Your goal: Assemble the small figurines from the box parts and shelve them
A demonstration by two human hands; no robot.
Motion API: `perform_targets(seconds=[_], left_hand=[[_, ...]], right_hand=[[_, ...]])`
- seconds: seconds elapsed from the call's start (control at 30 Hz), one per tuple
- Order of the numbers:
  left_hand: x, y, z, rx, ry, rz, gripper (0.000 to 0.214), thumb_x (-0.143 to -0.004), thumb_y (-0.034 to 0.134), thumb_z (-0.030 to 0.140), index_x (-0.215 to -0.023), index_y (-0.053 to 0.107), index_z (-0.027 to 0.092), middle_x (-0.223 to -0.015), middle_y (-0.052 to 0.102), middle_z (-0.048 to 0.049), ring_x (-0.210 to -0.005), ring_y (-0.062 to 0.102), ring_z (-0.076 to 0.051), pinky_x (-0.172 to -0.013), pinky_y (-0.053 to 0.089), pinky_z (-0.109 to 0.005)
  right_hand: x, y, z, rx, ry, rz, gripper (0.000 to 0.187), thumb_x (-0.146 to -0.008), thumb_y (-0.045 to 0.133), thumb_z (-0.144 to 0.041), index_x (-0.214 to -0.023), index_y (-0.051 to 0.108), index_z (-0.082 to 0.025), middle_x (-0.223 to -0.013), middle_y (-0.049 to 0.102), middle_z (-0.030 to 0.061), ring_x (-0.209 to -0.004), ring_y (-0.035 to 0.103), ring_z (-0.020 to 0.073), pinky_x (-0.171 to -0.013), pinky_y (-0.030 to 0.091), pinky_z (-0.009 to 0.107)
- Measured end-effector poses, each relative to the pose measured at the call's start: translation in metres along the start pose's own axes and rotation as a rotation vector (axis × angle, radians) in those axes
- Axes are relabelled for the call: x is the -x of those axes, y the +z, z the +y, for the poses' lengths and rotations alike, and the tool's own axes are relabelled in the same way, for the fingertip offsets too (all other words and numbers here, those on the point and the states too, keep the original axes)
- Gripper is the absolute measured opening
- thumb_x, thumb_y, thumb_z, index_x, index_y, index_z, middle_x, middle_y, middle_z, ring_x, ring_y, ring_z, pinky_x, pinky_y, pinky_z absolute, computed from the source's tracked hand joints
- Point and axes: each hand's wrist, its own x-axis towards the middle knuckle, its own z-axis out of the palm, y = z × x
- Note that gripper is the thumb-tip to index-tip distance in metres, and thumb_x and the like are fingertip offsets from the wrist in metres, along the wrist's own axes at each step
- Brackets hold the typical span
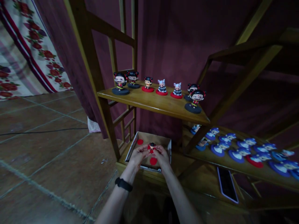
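Note:
Between my two hands is a small figurine (pixel 152 147) with dark hair buns and a red round base. My left hand (pixel 139 154) grips it from the left, fingers closed at its base. From the other side my right hand (pixel 161 153) pinches it too. Both hands are over an open cardboard box (pixel 167 140) on the lower shelf. Inside the box lie a red disc (pixel 153 161) in front of the figurine and another red disc (pixel 140 142) toward the back left. My left wrist wears a black band.
Several figurines on black or red bases stand on the shelf (pixel 149 101) above the box. On the right-hand shelf are several blue-haired figurines (pixel 220 147). A phone (pixel 227 185) lies below them. A wooden post (pixel 93 81) rises left of the box; tiled floor extends beyond.

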Motion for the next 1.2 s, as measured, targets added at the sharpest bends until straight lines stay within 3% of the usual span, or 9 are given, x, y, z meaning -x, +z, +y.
perform_targets(seconds=[0.2, 0.63, 0.8, 1.0, 1.2], left_hand=[[0.000, 0.007, -0.001, -0.115, 0.115, -0.062, 0.054, -0.040, 0.083, 0.016, -0.090, 0.065, 0.013, -0.071, 0.069, -0.0016, -0.065, 0.063, -0.014, -0.070, 0.049, -0.028], [0.000, 0.012, -0.001, -0.181, 0.197, 0.009, 0.045, -0.040, 0.083, 0.018, -0.081, 0.066, 0.013, -0.067, 0.067, -0.0009, -0.059, 0.058, -0.011, -0.062, 0.046, -0.022], [0.001, 0.010, 0.000, -0.141, 0.117, -0.016, 0.046, -0.046, 0.082, 0.018, -0.088, 0.067, 0.013, -0.077, 0.070, -0.0051, -0.067, 0.061, -0.013, -0.068, 0.046, -0.023], [0.003, 0.006, 0.002, 0.043, -0.040, -0.124, 0.043, -0.054, 0.079, 0.012, -0.096, 0.066, 0.012, -0.090, 0.070, -0.0088, -0.078, 0.064, -0.013, -0.076, 0.046, -0.022], [0.007, 0.009, 0.005, 0.056, -0.063, -0.151, 0.040, -0.057, 0.076, 0.007, -0.095, 0.066, 0.012, -0.091, 0.069, -0.0084, -0.078, 0.064, -0.013, -0.077, 0.047, -0.022]], right_hand=[[0.002, -0.004, -0.002, -0.124, 0.004, -0.001, 0.030, -0.063, 0.067, -0.035, -0.087, 0.059, -0.020, -0.085, 0.065, 0.0010, -0.076, 0.062, 0.0165, -0.070, 0.052, 0.032], [0.005, -0.006, -0.001, -0.277, 0.086, -0.045, 0.039, -0.058, 0.074, -0.032, -0.093, 0.062, -0.019, -0.092, 0.067, 0.0040, -0.079, 0.063, 0.0160, -0.074, 0.051, 0.031], [0.006, -0.005, -0.005, -0.322, 0.097, -0.052, 0.036, -0.058, 0.074, -0.033, -0.090, 0.063, -0.020, -0.094, 0.068, 0.0041, -0.084, 0.064, 0.0179, -0.078, 0.051, 0.035], [0.007, -0.006, -0.010, -0.395, 0.132, -0.046, 0.031, -0.060, 0.074, -0.031, -0.087, 0.062, -0.021, -0.083, 0.069, 0.0008, -0.074, 0.064, 0.0139, -0.079, 0.051, 0.035], [0.007, -0.009, -0.012, -0.330, 0.121, -0.051, 0.035, -0.059, 0.073, -0.035, -0.090, 0.061, -0.021, -0.082, 0.069, 0.0018, -0.071, 0.063, 0.0144, -0.074, 0.052, 0.034]])
